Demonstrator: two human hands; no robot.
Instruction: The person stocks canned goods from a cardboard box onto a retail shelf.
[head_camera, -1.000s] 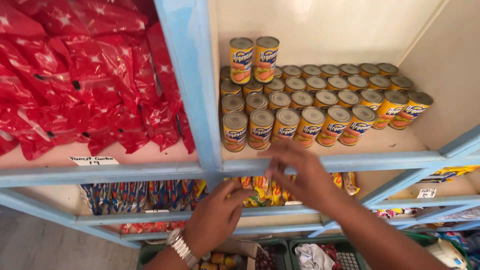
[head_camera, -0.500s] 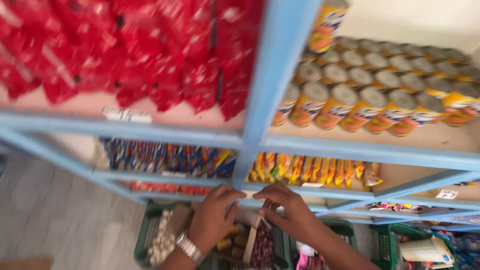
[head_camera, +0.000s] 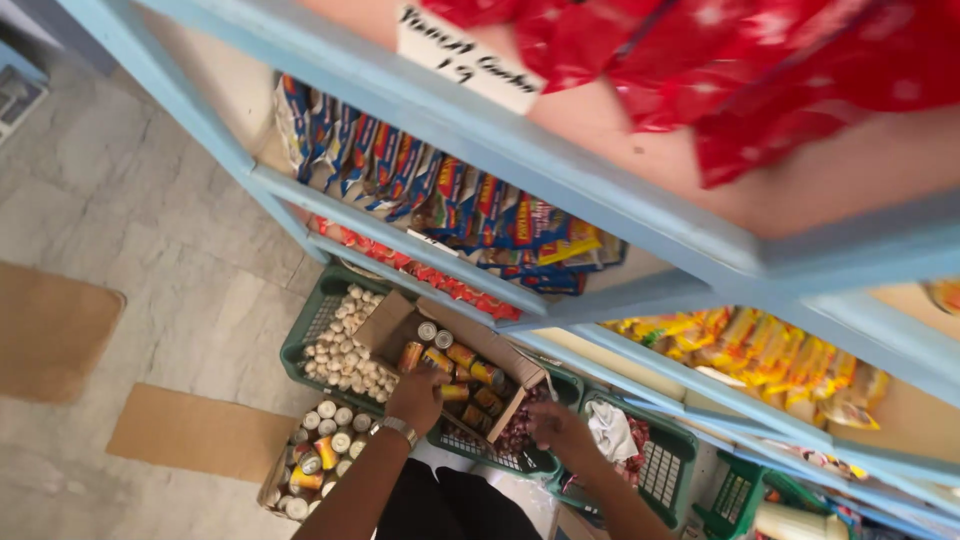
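I look down past blue shelves at an open cardboard box of orange-labelled cans, which rests on green plastic baskets. My left hand, with a metal watch on its wrist, reaches into the box, its fingers curled over the cans. My right hand is at the box's right end, beside its flap and above dark red produce. Whether either hand grips anything is hidden by the blur and the angle.
A green basket holds garlic bulbs. A second box of cans sits on the tiled floor, near flat cardboard sheets. Another green basket holds a white bag. Blue shelf rails carry red, blue and yellow packets.
My view has tilted down from the shelf of cans to the floor. Both hands have dropped from the shelf edge to the box of cans.
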